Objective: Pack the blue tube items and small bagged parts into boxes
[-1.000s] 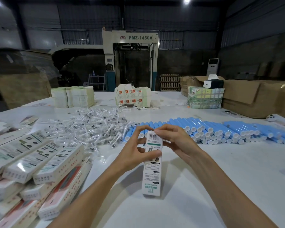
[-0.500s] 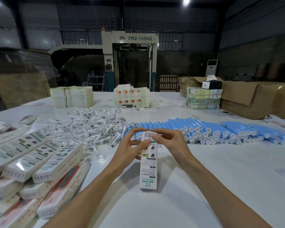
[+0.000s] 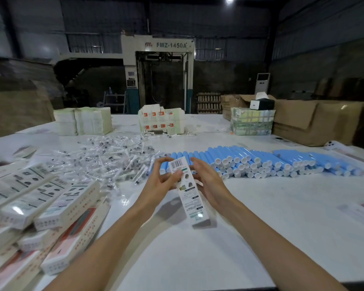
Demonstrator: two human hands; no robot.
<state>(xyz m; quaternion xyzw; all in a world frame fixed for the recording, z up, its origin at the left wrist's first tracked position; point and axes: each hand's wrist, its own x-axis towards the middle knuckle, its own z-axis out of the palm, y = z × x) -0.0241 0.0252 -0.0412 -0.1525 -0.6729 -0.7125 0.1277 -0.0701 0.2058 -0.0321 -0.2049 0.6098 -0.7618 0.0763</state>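
A long white printed box (image 3: 190, 196) stands tilted on the white table (image 3: 282, 223), its barcode end up. My left hand (image 3: 162, 179) grips the box's upper part from the left, thumb on its front. My right hand (image 3: 208, 181) lies against the box's right side with fingers fairly straight. Behind the hands lies a wide row of blue tubes (image 3: 261, 160) with white caps. A heap of small clear bagged parts (image 3: 105, 158) is spread to the left of the tubes.
A pile of packed white boxes (image 3: 40, 206) fills the near left. Stacks of flat cartons (image 3: 84, 120), (image 3: 162, 120) and a wrapped bundle (image 3: 251, 122) stand at the far edge. Brown cardboard boxes (image 3: 315, 120) stand at the right. A phone (image 3: 334, 144) lies far right.
The box has tipped so its top leans left and its base swings right. My right hand has let go of the top flap and dropped along the box's right side.
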